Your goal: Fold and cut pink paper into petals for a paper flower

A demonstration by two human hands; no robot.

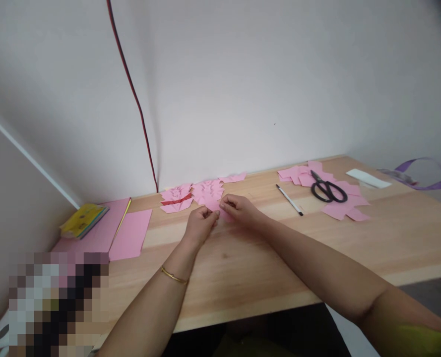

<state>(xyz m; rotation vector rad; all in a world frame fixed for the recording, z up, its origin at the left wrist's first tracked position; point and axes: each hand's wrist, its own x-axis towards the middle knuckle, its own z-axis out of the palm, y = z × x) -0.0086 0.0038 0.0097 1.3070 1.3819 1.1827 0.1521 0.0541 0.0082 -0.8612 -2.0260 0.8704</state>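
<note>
Head view, the only one supplied. Both hands are working at the far middle of the wooden surface, close to the wall. The left hand, with a gold bracelet on its wrist, is pinching the near edge of a small pink paper piece. The right hand is closing its fingertips on the same piece from the other side. Both hands are therefore clamped on it and nearly touching each other. The piece is lying low on the surface, just in front of a row of folded pink pieces.

Black scissors are resting on a pile of pink offcuts well to the right, with a pen between the pile and the hands. Flat pink sheets and a yellow booklet are lying at the left.

Judgement: a fold is being made or pressed in the piece, matching the finished ones behind it. The exact crease is too small to make out. A further crease is calling for aligned edges and firm fingertip pressure against the surface.
</note>
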